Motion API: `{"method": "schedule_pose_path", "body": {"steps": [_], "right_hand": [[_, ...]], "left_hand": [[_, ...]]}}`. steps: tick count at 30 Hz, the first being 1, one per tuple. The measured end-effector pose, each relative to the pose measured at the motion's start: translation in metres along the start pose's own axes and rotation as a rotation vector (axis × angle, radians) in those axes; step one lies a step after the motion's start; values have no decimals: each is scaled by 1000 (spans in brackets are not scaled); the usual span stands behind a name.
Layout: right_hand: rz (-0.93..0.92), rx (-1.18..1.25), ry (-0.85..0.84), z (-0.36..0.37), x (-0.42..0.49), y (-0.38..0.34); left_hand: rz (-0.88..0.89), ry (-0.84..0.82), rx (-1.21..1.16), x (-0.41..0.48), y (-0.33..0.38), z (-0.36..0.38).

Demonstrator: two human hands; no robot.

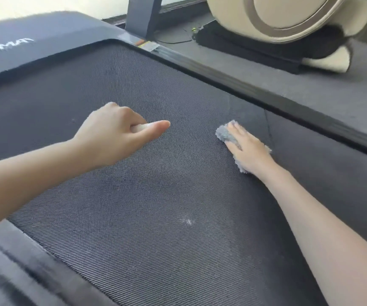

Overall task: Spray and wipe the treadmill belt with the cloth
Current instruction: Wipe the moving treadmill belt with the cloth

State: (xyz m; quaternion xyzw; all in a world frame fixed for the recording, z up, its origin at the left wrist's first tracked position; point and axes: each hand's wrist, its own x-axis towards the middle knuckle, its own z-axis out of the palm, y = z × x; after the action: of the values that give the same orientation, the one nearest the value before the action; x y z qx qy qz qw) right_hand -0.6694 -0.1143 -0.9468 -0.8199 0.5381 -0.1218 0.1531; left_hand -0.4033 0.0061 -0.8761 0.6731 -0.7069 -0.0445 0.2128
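Nearest you, the treadmill belt (pixel 156 250) fills the lower view, its ribbed weave running out from under both forearms; a small pale fleck (pixel 188 221) sits on it between your arms, and I judge that a spot worth a pass. Farther out, your left hand (pixel 114 138) hovers or rests over the middle of the belt, its grip curled shut around something pale and slim – only a sliver shows beneath the thumb, so I cannot tell whether it is the sprayer. Level with it, your right hand (pixel 246 149) lies flat, fingers stretched out, pressing the grey cloth (pixel 224 134) onto the belt near the right side rail (pixel 266 93); the cloth is pinned under the palm rather than gripped, with fluffy edges showing at the fingertips and by the wrist.

To wipe well, keep the palm flat so the whole cloth bears on the weave, and stroke along the ribs rather than across, overlapping each pass. Work from the rail inward toward your left hand, so that no strip beside the rail is missed. Keep the left hand clear of the wiping path.

Beyond the hands, the belt runs up to the dark motor cover (pixel 34 40) – that far end looks out of easy reach from here, so you would likely need to shift forward
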Motion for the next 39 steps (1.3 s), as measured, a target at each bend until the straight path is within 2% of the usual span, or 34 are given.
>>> {"method": "schedule_pose_path", "body": {"steps": [9,14,18,24,26,32,39], "right_hand": [[-251,108,-38,42,-115,-81],[-346,85,-135,48,-171,-111],[-401,75,-233,45,-201,-120],[-514,-90,-206,44,-193,-98],[-460,-67,-177,42,-181,-84],[-112,12,-68,23,-127,-21],[-129,34,-68,17,-125,-16]], "left_hand": [[118,24,-199,-3,-4,-8],[168,10,-289,-8,14,-12],[201,-48,-233,-21,20,-8],[179,-24,-160,-33,14,6],[166,-10,-155,-39,13,9],[133,-16,-55,-57,22,19],[87,-5,87,-68,37,23]]}}
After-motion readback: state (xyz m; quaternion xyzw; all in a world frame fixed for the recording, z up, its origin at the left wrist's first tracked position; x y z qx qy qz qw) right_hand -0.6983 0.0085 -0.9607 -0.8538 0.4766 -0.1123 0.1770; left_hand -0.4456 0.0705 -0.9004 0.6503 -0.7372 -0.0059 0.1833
